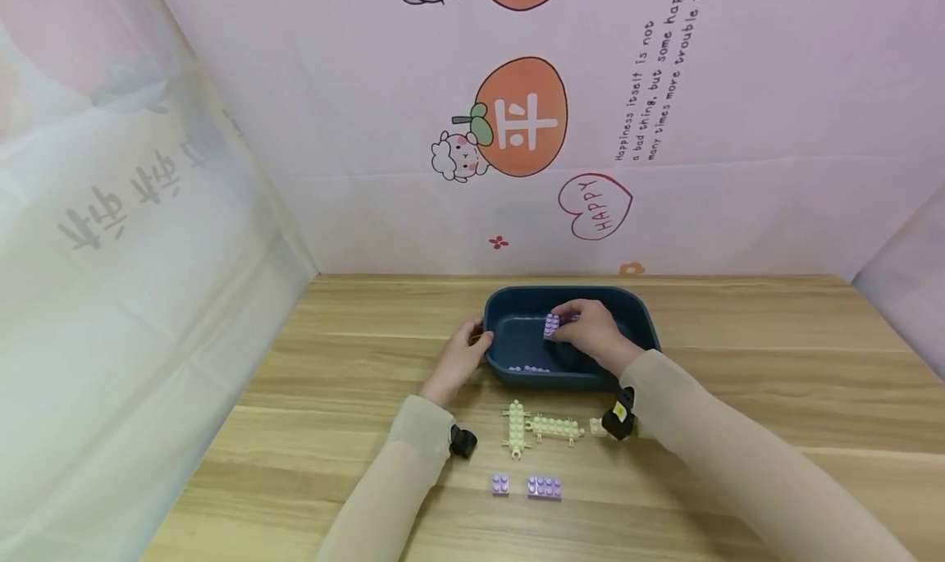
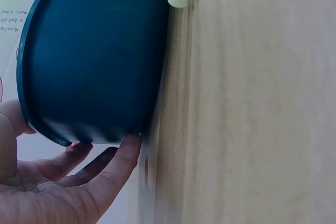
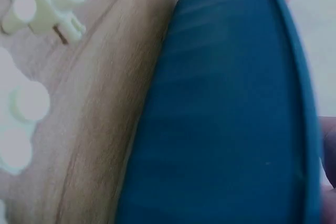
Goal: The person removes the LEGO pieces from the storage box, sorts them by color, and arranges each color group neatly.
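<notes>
While the right hand (image 1: 589,329) pinched a purple brick (image 1: 550,326) over the blue bin (image 1: 564,381), slightly toward ten o'clock from its centre, the left hand (image 1: 461,355) gripped the bin's nine o'clock end, fingers spread.

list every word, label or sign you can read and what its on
"Happiness itself is not / a bad thing, but some happy / many times more trouble tha": back cloth, cut off above
"HAPPY": red heart on that cloth
"平", sideways: orange fruit there
Left cloth: grey characters, too faint to read
Yellow patch on black wrist camera: any print too small
Blue tray, purple bricks: none legible
</notes>
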`<state>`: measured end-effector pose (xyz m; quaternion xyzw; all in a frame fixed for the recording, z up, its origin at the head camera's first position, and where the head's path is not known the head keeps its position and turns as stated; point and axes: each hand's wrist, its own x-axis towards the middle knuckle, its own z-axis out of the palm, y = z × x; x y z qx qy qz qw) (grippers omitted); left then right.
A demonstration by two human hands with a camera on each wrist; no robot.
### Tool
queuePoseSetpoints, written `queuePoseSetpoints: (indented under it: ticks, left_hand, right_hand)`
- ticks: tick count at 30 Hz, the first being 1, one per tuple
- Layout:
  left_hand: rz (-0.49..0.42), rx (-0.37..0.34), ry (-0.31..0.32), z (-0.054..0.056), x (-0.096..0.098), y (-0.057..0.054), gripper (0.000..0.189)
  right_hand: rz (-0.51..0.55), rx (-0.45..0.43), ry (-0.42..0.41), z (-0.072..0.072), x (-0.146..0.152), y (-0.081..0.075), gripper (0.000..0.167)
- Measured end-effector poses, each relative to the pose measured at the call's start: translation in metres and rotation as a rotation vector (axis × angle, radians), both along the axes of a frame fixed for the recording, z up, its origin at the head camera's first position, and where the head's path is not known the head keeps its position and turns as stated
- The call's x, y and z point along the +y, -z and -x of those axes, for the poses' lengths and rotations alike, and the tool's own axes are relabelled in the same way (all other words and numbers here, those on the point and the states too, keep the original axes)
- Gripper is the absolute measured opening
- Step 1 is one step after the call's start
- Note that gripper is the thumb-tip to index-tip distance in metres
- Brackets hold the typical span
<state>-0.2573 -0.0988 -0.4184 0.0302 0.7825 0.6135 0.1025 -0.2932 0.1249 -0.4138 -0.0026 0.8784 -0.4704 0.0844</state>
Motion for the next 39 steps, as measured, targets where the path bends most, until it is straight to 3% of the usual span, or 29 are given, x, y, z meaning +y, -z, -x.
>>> queuePoseSetpoints:
  ticks: [8,15,23,28,35,39]
  left_hand:
    - [-0.026,-0.017,0.007,-0.001,0.0,0.0,0.047]
    - [-0.035,0.001,-0.006,0.015,-0.003,0.032,0.048]
    - [-0.03,-0.004,-0.008,0.016,-0.002,0.031,0.048]
    - [-0.035,-0.003,0.004,0.017,-0.003,0.031,0.048]
    - [-0.045,-0.009,-0.002,0.017,-0.002,0.031,0.048]
    - [-0.046,-0.005,-0.003,0.016,-0.002,0.03,0.047]
  right_hand:
    - [0.057,0.037,-0.041,-0.021,0.008,-0.019,0.04]
    - [0.055,0.071,-0.079,-0.048,0.018,-0.038,0.043]
    - [0.122,0.057,-0.121,-0.088,0.039,-0.049,0.048]
    - [0.174,0.066,-0.164,-0.11,0.047,-0.038,0.047]
    - [0.18,0.139,-0.258,-0.141,0.043,-0.006,0.043]
    - [0.163,0.114,-0.276,-0.155,0.041,0.009,0.044]
